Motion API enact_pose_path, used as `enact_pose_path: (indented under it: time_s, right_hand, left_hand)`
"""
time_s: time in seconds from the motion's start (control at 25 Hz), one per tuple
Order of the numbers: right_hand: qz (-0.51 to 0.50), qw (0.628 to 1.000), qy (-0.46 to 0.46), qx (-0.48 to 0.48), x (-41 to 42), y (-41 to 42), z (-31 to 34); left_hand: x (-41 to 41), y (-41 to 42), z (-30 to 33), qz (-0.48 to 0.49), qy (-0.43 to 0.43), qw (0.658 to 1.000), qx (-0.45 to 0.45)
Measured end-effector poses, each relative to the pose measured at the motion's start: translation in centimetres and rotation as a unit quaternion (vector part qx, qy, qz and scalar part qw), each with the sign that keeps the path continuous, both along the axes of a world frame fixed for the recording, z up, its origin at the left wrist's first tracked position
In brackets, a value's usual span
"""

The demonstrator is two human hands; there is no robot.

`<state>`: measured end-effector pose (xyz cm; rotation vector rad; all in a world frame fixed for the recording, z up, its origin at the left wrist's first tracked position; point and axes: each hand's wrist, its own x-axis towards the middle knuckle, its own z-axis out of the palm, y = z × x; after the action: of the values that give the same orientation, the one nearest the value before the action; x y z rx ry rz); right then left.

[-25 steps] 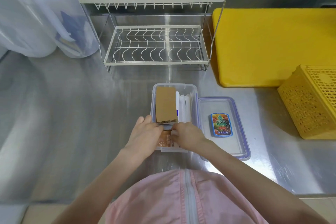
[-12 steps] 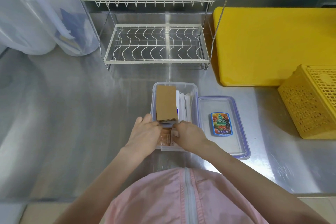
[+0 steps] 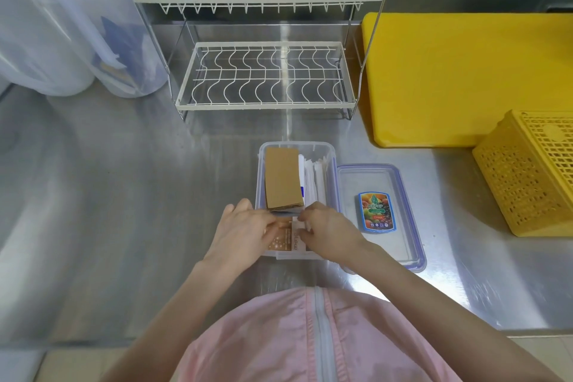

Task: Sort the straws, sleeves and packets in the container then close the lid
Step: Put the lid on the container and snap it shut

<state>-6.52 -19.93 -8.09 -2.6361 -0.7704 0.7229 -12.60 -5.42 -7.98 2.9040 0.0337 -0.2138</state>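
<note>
A clear plastic container (image 3: pixel 331 154) stands on the steel counter in front of me. A stack of brown cardboard sleeves (image 3: pixel 282 179) lies in its left half, and white paper-wrapped straws (image 3: pixel 314 178) lie along its right side. Brown and white packets (image 3: pixel 286 240) sit at the near end. My left hand (image 3: pixel 240 231) and my right hand (image 3: pixel 328 231) are both over that near end, fingers curled onto the packets. The clear lid (image 3: pixel 409 228) with a blue rim and a colourful sticker lies flat just right of the container.
A white wire dish rack (image 3: pixel 266 77) stands behind the container. A yellow cutting board (image 3: pixel 459 77) and a yellow perforated basket (image 3: pixel 533 174) are at the right. Large translucent containers (image 3: pixel 71 28) stand at the back left. The counter edge is just below my arms.
Both hands stay on the packets at the near end of the container, with only slight finger shifts. The sleeves, straws and lid have not moved.
</note>
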Motion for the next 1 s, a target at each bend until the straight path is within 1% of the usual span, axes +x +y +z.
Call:
enact_pose_path:
  time_s: [0.08, 0.12, 0.2, 0.28, 0.4, 0.52, 0.72, 0.84, 1.0]
  right_hand:
    - [-0.032, 0.998, -0.009, 0.047, 0.5, -1.1, 1.2]
    - [-0.048, 0.996, -0.014, 0.072, 0.7, -1.8, 1.9]
    - [-0.081, 0.989, -0.031, 0.116, 1.2, -3.2, 2.9]
    - [-0.109, 0.981, -0.062, 0.146, 1.8, -5.0, 3.2]
    - [-0.151, 0.973, -0.074, 0.158, 2.6, -7.7, 2.6]
    - [-0.190, 0.968, -0.074, 0.144, 3.3, -10.6, 1.5]
    - [-0.217, 0.969, -0.035, 0.116, 3.7, -14.3, -0.3]
    - [-0.226, 0.970, -0.006, 0.091, 3.2, -15.6, -1.5]
    - [-0.239, 0.966, 0.019, 0.096, 2.9, -16.5, -2.7]
  left_hand:
    - [-0.3, 0.1, 0.3, 0.044, -0.071, 0.996, -0.035]
    - [-0.2, 0.0, 0.6, 0.061, -0.092, 0.993, -0.049]
    - [0.3, -0.7, 1.2, 0.079, -0.100, 0.987, -0.093]
    - [1.1, -2.2, 1.8, 0.073, -0.092, 0.983, -0.142]
    - [3.0, -5.8, 2.7, 0.049, -0.086, 0.973, -0.207]
    - [4.4, -9.9, 2.9, 0.033, -0.047, 0.967, -0.247]
    - [5.9, -14.9, 1.1, 0.124, 0.075, 0.928, -0.343]
    - [6.0, -16.7, -0.9, 0.170, 0.122, 0.920, -0.333]
    - [5.9, -18.2, -1.4, 0.229, 0.157, 0.907, -0.316]
